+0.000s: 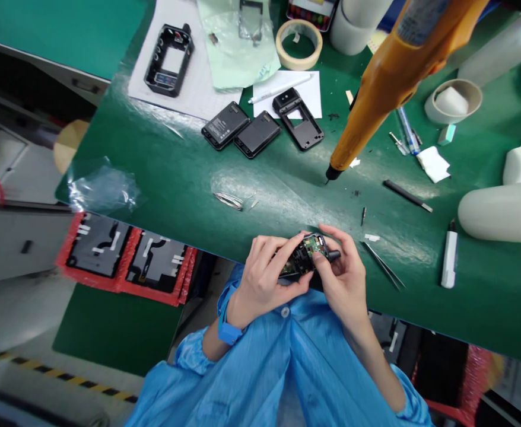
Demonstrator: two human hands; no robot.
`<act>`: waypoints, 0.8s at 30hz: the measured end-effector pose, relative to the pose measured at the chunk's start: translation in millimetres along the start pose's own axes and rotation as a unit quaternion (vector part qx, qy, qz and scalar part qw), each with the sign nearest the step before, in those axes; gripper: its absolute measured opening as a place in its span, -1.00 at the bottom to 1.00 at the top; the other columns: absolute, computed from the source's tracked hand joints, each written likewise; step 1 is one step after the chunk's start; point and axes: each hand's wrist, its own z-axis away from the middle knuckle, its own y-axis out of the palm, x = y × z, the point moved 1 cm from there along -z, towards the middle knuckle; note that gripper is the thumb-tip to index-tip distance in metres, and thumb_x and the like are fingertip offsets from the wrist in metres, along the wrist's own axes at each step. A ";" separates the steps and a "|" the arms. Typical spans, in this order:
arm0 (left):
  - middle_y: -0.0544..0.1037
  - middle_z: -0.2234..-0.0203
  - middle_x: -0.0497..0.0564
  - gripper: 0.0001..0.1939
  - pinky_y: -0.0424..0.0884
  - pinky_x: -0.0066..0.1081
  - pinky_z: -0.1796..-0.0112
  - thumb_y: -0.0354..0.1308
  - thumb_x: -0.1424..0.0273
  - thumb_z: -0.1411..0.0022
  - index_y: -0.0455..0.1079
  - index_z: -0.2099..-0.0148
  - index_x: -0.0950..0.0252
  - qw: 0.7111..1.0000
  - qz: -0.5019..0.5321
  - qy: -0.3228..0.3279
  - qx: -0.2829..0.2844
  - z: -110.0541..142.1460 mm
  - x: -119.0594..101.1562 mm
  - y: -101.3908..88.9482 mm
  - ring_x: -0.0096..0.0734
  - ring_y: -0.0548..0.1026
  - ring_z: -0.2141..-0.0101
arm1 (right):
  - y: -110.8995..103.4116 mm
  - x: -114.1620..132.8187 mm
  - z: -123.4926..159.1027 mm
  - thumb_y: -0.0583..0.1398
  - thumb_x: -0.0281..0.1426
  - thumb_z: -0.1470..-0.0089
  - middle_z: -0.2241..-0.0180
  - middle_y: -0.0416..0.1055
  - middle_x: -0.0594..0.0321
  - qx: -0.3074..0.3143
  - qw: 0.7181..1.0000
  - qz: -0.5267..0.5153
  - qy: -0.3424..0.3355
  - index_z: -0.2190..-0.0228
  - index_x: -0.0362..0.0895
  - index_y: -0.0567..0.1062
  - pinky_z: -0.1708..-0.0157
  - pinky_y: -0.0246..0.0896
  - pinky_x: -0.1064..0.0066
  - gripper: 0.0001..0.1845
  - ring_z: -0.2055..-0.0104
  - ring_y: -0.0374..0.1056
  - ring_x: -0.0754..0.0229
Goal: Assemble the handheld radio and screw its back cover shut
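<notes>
An opened black handheld radio (304, 254) with a stubby antenna and a bare green circuit board is held between both hands at the table's front edge. My left hand (267, 270) wraps its fingers over the radio's left end, thumb along the near side. At the antenna end, my right hand (343, 273) grips it, with the thumb pressed on the board and the index finger raised behind. Tweezers (383, 265) lie just right of my right hand. Beyond the hands, an orange electric screwdriver (371, 112) hangs with its bit pointing down.
Farther back lie two black battery packs (225, 124), a black frame (298, 118) and another radio housing (170, 59). Masking tape (299, 44) sits behind them. To the right are a white-handled cutter (450, 255), a dark stick (407, 196) and a white bottle (505, 212).
</notes>
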 end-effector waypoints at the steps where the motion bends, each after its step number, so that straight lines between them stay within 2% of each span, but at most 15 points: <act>1: 0.67 0.09 0.12 -0.48 0.54 -0.20 0.05 0.30 0.28 -0.53 0.41 -0.42 0.29 1.000 -0.004 -0.004 0.002 0.5 -1.2 0.2 -0.17 0.59 0.15 | -2.3 0.5 0.4 0.30 -0.33 -0.44 -0.10 0.71 0.11 -0.008 1.000 0.020 -0.011 -0.21 0.00 0.51 0.10 0.67 0.32 -0.64 -0.04 0.69 0.11; 5: 0.66 0.12 0.13 -0.55 0.51 -0.22 0.10 0.28 0.28 -0.58 0.42 -0.38 0.32 0.999 -0.036 -0.013 -0.003 4.0 -9.1 3.1 -0.16 0.58 0.16 | -11.2 3.9 6.6 0.29 -0.33 -0.47 -0.27 0.61 0.03 -0.044 0.988 0.124 -0.075 -0.23 -0.02 0.55 -0.02 0.67 0.25 -0.64 -0.22 0.62 0.06; 9: 0.64 0.13 0.16 -0.58 0.47 -0.23 0.13 0.23 0.25 -0.63 0.43 -0.36 0.39 0.997 -0.074 -0.025 -0.001 7.0 -18.3 6.4 -0.16 0.54 0.18 | -13.3 9.5 16.3 0.32 -0.29 -0.47 -0.32 0.57 0.01 -0.039 0.958 0.230 -0.169 -0.23 0.00 0.54 -0.26 0.54 -0.01 -0.64 -0.36 0.52 -0.09; 11: 0.63 0.13 0.16 -0.58 0.44 -0.25 0.16 0.23 0.26 -0.64 0.44 -0.36 0.42 0.996 -0.088 -0.027 0.001 7.5 -21.4 6.6 -0.18 0.53 0.20 | -13.0 12.0 20.3 0.36 -0.24 -0.45 -0.24 0.60 0.02 -0.049 0.936 0.279 -0.209 -0.21 0.01 0.55 -0.22 0.50 -0.03 -0.63 -0.28 0.55 -0.10; 14: 0.63 0.11 0.17 -0.57 0.43 -0.26 0.17 0.21 0.30 -0.65 0.42 -0.38 0.44 0.996 -0.090 -0.027 -0.001 7.7 -23.2 5.9 -0.19 0.54 0.20 | -12.0 13.8 23.1 0.36 -0.20 -0.47 -0.05 0.66 0.10 -0.036 0.917 0.325 -0.227 -0.15 0.00 0.55 -0.03 0.45 0.10 -0.68 -0.09 0.59 -0.04; 18: 0.61 0.04 0.17 -0.50 0.49 -0.25 0.12 0.23 0.23 -0.64 0.35 -0.46 0.32 0.997 -0.073 -0.035 -0.001 9.4 -22.2 6.9 -0.16 0.58 0.13 | -12.4 14.4 21.3 0.30 -0.24 -0.52 0.06 0.68 0.20 -0.033 0.911 0.343 -0.226 -0.10 0.00 0.55 0.01 0.36 0.17 -0.78 0.03 0.59 0.04; 24: 0.55 -0.04 0.16 -0.39 0.59 -0.25 0.02 0.29 0.26 -0.56 0.25 -0.53 0.21 0.997 -0.048 -0.057 -0.027 11.8 -23.8 9.4 -0.15 0.62 0.04 | -16.0 13.3 13.9 0.30 -0.28 -0.52 0.08 0.69 0.22 -0.072 0.914 0.331 -0.225 0.01 -0.02 0.60 -0.01 0.30 0.19 -0.89 0.04 0.59 0.06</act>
